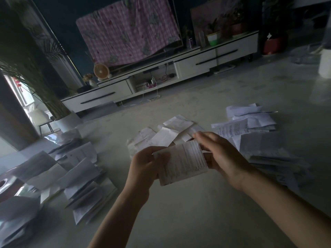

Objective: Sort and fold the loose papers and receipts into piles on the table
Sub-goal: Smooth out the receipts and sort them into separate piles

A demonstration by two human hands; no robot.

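The left grip (146,163) and right grip (221,154) are pinching the folded receipt (182,162) above the tabletop (179,212); a slackening pinch is likely risking it springing open or dropping onto the wrong pile: small receipts (166,133) at 12 o'clock, folded sheets (80,176) at 9, loose papers (254,126) at 2

The receipt (182,161) is printed in grey lines on white. The bench (179,215) is coloured pale grey-green. The cloth (129,31) is patterned in pink check with flowers. The cabinet (195,64) is finished white with black trim. One pot (213,39) is banded white and green.
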